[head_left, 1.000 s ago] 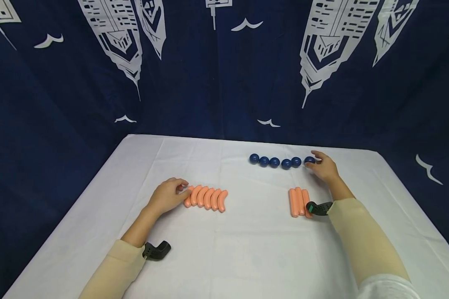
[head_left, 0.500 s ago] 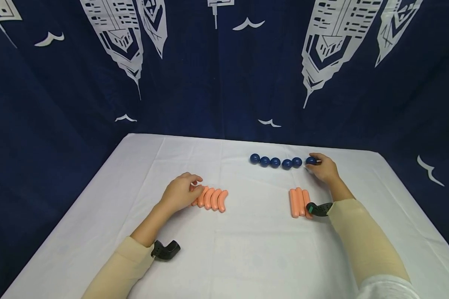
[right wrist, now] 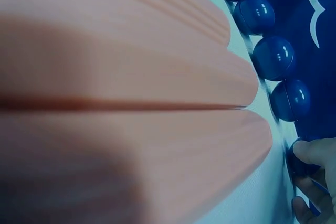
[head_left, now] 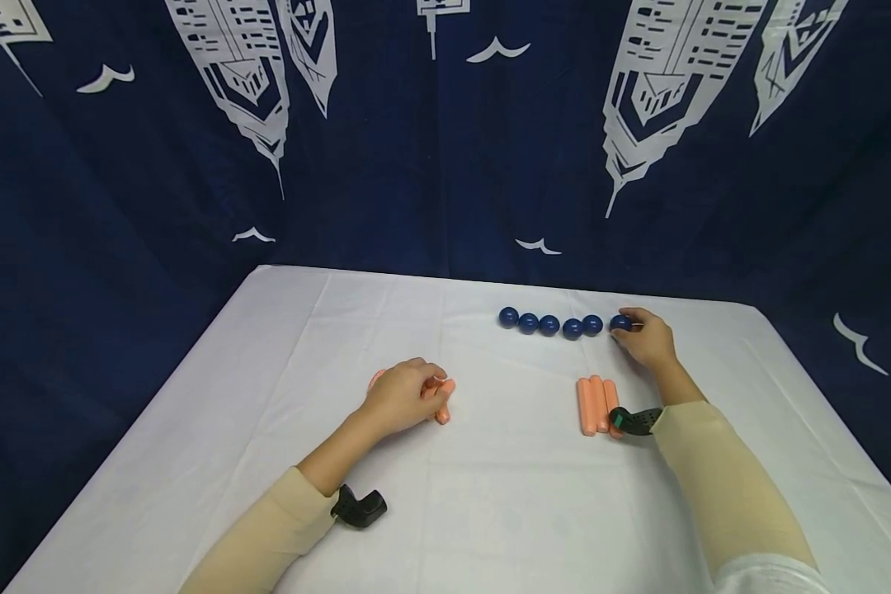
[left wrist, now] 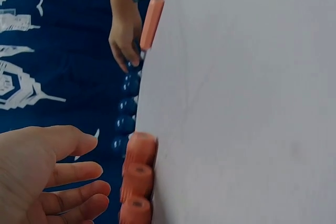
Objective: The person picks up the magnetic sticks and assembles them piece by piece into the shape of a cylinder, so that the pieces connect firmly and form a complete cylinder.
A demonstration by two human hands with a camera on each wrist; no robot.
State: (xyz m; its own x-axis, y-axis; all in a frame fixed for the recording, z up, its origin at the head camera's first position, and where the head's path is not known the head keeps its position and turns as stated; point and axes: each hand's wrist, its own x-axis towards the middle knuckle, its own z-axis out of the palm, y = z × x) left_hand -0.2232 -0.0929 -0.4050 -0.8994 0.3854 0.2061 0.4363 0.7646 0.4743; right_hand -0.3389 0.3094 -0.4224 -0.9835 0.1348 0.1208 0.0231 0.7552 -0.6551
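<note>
My left hand [head_left: 404, 398] lies over a row of orange sausages [head_left: 446, 391] in the middle of the white tablecloth [head_left: 490, 495]. Only their ends stick out on either side. In the left wrist view its fingers [left wrist: 73, 174] are loosely spread beside the sausage ends [left wrist: 137, 174]. My right hand [head_left: 648, 340] is at the far right. Its fingertips [right wrist: 310, 153] pinch the rightmost blue ball [head_left: 619, 322] of a row of several blue balls [head_left: 549, 324]. Three more sausages [head_left: 592, 404] lie side by side just in front of that wrist and fill the right wrist view [right wrist: 131, 103].
A dark blue curtain [head_left: 445, 148] with white buildings and birds hangs behind and beside the table. Black camera mounts sit on the left wrist [head_left: 360, 507] and the right wrist [head_left: 634, 419]. The table's far edge runs just behind the balls.
My left hand slid rightward along the sausage row, from its left end to covering most of it. The right hand stayed at the rightmost ball.
</note>
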